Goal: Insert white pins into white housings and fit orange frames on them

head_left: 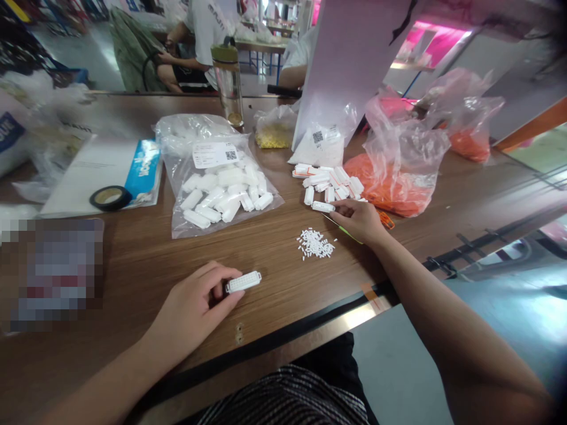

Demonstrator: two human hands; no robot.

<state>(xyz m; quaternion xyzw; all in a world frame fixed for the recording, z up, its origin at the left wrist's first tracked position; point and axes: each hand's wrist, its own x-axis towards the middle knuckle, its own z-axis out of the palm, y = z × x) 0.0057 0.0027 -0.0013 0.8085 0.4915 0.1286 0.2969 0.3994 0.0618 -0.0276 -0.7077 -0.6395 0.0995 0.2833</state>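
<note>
My left hand (195, 304) pinches a white connector housing (243, 282) between thumb and fingers, its face of small holes turned up. At the right, my right hand (358, 219) has its fingertips closed on the end of another white connector housing (323, 206), at the near edge of a pile of similar housings (334, 180), some with orange strips. A thin tool (349, 235) with a metal tip and green handle lies just beneath that hand. Between the hands and nearer the table edge is a heap of tiny white pegs (315, 244).
A clear bag of white housings (217, 189) lies at centre. Behind are a bottle (228, 82), a bag of yellow pieces (272, 136) and a bag of white pieces (321, 144). Orange-filled bags (398, 183) stand right; black tape (110, 198) rests on papers left. People sit beyond.
</note>
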